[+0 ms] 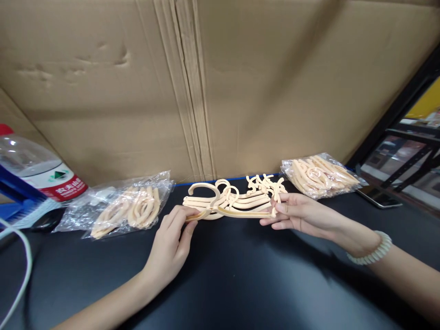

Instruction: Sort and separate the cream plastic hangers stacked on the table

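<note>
A cream plastic clothes hanger (240, 213) is held level above the dark table, its hook pointing up and to the left. My left hand (173, 236) pinches the hanger's left arm between thumb and fingers. At the other end, my right hand (299, 215) is closed around the right tip, where a small cream twisted piece (277, 195) stands up by the fingers; whether it is joined to the hanger I cannot tell. Just behind lie several more cream hangers (252, 200) with their hooks overlapping. A little pile of small cream hooked pieces (263, 182) sits behind my right hand.
Clear plastic bags of cream parts lie left (144, 208) and right (321, 176). A phone (380, 197) rests beside the right bag. A large bottle (44, 169), a blue brush-like thing (20, 201) and a white cable (25, 270) are at left. Cardboard (275, 82) walls the back.
</note>
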{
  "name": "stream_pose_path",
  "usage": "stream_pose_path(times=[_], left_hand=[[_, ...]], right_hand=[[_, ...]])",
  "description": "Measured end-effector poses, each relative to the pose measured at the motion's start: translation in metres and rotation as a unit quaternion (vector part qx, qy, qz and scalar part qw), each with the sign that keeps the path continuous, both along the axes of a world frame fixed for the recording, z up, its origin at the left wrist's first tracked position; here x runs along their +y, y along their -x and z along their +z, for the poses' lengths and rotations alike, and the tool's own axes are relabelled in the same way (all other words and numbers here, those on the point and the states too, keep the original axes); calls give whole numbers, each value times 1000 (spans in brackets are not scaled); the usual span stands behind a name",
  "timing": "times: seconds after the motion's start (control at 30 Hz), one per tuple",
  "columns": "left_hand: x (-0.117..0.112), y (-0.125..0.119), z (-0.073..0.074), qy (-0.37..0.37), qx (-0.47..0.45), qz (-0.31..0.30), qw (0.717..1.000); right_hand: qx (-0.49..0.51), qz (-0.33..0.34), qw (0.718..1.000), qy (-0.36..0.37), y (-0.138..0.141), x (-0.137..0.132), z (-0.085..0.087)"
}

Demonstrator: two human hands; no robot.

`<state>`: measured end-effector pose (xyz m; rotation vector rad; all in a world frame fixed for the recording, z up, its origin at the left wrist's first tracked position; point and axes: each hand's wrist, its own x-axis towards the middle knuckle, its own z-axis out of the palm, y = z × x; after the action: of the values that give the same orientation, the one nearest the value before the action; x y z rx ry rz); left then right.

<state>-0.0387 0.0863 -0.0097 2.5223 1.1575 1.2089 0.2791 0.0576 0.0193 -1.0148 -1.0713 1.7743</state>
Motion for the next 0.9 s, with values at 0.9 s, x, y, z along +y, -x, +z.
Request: stream_pose_path(times=[0.9], left_hand=[[0, 1, -2, 4, -1, -7, 1000]], right_hand=[[-49, -34, 996, -69, 10, 2, -13]])
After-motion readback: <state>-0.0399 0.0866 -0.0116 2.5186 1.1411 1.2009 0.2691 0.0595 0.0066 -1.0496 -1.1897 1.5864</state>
